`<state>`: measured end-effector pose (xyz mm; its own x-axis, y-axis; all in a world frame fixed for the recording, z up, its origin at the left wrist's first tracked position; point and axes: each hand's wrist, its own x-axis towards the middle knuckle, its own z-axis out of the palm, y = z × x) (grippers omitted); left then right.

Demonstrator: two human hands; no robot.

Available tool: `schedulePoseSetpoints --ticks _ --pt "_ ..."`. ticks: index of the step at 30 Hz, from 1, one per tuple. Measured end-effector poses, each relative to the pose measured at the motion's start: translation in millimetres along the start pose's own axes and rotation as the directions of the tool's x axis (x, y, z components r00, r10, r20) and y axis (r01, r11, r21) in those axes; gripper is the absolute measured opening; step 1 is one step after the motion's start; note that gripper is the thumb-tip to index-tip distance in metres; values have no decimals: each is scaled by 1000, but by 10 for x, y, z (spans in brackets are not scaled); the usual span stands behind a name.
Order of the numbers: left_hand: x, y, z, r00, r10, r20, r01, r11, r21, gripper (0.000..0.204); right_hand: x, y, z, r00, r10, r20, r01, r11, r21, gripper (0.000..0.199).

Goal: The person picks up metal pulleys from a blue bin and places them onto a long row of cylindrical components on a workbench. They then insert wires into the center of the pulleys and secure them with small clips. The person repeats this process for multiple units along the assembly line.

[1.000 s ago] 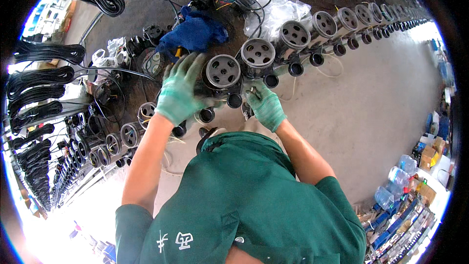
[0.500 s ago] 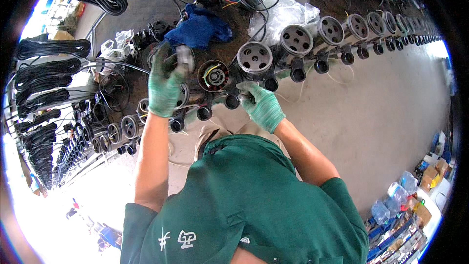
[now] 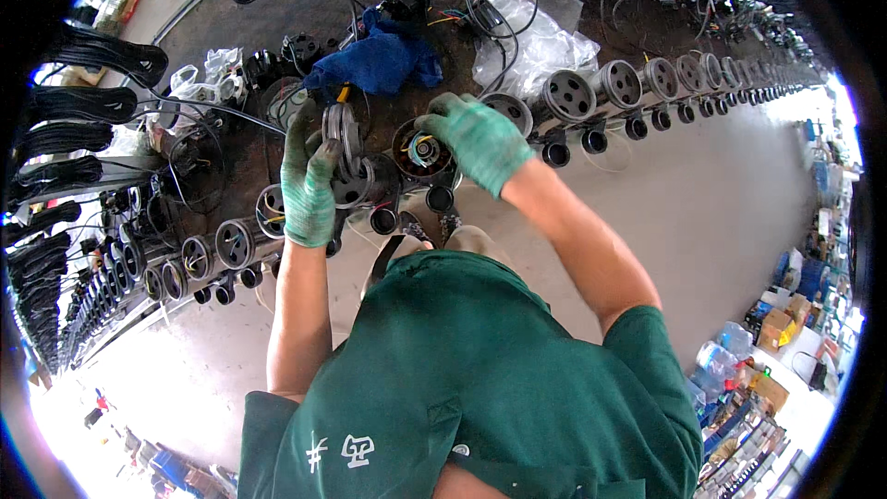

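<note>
Both my hands wear green gloves with dark, soiled fingers. My left hand (image 3: 309, 180) is closed on a round grey metal end cap (image 3: 343, 137), held on edge above the row of motors. Just right of it, an open motor housing (image 3: 420, 150) shows copper windings and coloured wires inside. Over that housing's right rim is my right hand (image 3: 476, 137), slightly blurred, its fingers bent but apart and nothing visible in them. A capped motor housing (image 3: 508, 111) is partly hidden behind this hand.
A blue cloth (image 3: 379, 57) and clear plastic bags (image 3: 536, 37) lie on the dark bench (image 3: 305, 0). Capped grey cylinders (image 3: 568, 94) line the bench edge both ways. Bundled black cables (image 3: 88, 106) hang at left. Boxes and bottles (image 3: 730, 351) stand far right.
My right hand has moved up and left from the bench edge to the open housing. The end cap in my left hand has come lower. The whole view has shifted slightly.
</note>
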<state>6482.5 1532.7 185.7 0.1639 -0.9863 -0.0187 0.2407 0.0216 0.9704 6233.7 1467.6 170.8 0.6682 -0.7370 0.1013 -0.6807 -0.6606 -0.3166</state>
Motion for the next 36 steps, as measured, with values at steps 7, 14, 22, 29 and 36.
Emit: schedulePoseSetpoints --ticks 7,14,22,29,36 --pt "-84 -145 -219 991 -127 52 135 966 -219 71 575 58 -169 851 -248 463 297 954 -35 29" --pt "-273 -191 -100 990 -132 49 141 946 -291 78 926 138 -138 714 -339 613 376 924 73 22" --pt "-435 -434 308 971 -219 -95 202 967 -156 78 1052 591 6 736 -411 538 246 903 354 24" --pt "-573 -527 636 923 -285 -257 223 943 -246 71 1058 680 -15 740 -493 458 236 828 509 26" --pt "-566 -523 890 939 -171 -299 188 982 28 78 1024 721 76 735 -550 396 326 799 505 28"
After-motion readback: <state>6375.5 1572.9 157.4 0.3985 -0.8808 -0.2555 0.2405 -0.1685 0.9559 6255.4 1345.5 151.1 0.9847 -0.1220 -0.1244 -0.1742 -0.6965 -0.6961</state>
